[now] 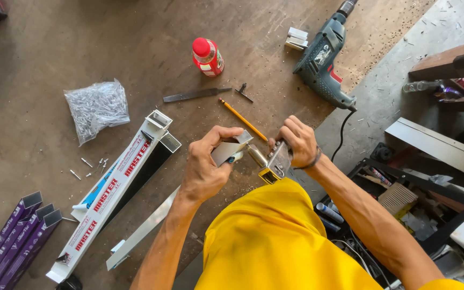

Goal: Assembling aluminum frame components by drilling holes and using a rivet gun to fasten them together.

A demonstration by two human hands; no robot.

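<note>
A brown floor (pixel 55 43), dusted with shavings, is meeting a grey strip at right. A clear bag of rivets (pixel 96 107) is lying left; a red bottle (pixel 207 56) is standing beyond a pencil (pixel 243 119) and a drill (pixel 323 59). White profiles (pixel 111 188) with red lettering are lying beside purple ones (pixel 14 236). The left hand (pixel 205 166) is gripping a metal bracket (pixel 231 149); the right hand (pixel 296 140) is closing around a riveter (pixel 272 161) touching it.

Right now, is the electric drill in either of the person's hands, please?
No, the drill lies on the table, apart from the left hand and right hand.
</note>
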